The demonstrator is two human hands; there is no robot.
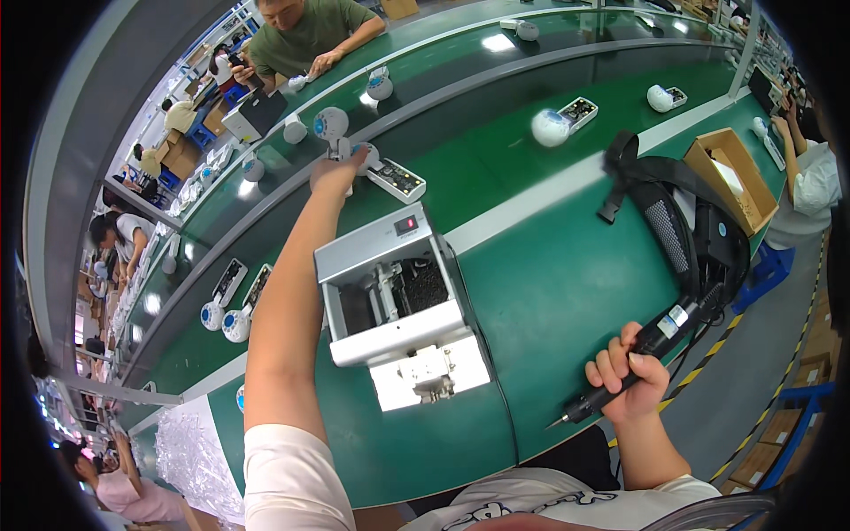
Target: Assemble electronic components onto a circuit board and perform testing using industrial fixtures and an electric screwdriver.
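My left arm stretches to the far side of the bench, over the green belt. There my left hand (335,173) is closed round the handle of a white round-headed device (331,125); the fingers are partly hidden. Right beside it lies another such device, its handle (397,180) uncovered and showing a circuit board. At the lower right my right hand (630,376) grips a black electric screwdriver (660,334), its thin bit slanting down to the left above the bench. Between my arms stands a grey screw feeder (390,288) with dark screws inside its open top.
More round-headed devices (551,128) lie on the belt (496,168). On the right are a black mesh-sided bag (666,232) and a cardboard box (753,199). A cable runs down beside the feeder. Clear plastic bags (199,451) lie lower left. Across the line sits a person (305,40).
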